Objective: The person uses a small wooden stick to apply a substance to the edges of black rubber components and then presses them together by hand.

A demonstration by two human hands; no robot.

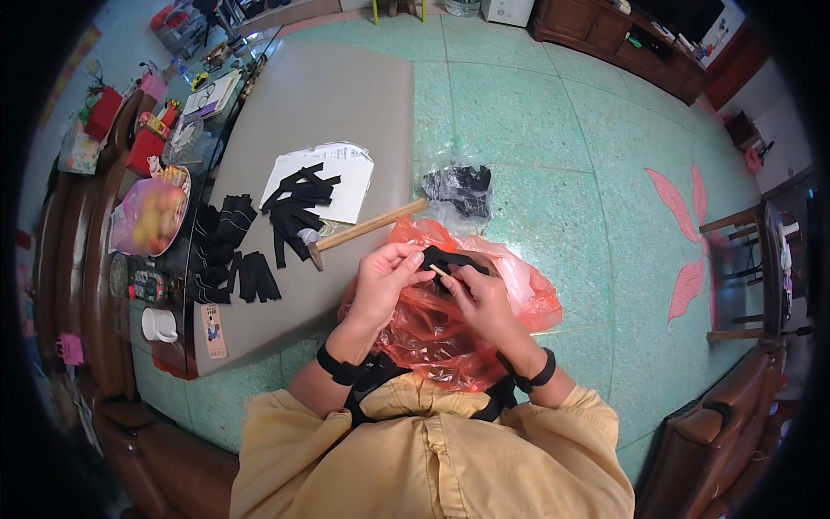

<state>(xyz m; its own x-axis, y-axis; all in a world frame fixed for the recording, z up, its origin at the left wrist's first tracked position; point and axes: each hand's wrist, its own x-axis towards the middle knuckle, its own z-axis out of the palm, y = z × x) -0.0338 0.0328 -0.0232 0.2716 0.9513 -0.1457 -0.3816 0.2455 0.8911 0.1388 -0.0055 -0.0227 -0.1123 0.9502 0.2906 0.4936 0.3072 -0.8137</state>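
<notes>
Above my lap, my left hand [386, 278] pinches one end of a black fabric strip [443, 258]. My right hand [481, 298] is closed on a short, thin pale stick [439, 271], its tip against the strip. Part of the strip runs behind the right fingers, so its far end is hidden. Beneath both hands a red plastic bag [424, 333] spreads open across my lap. Left of the hands, a wooden-handled hammer [367, 227] lies over the edge of the grey bench. More black strips [298, 203] are heaped partly on a white sheet [350, 186].
Black fabric pieces [226, 229] lie stacked on the grey bench [320, 95], near a phone [213, 331]. A white mug [159, 325] and a fruit bowl [156, 216] stand farther left. A clear bag of black pieces [460, 192] sits beyond my hands. A wooden chair [748, 268] stands right.
</notes>
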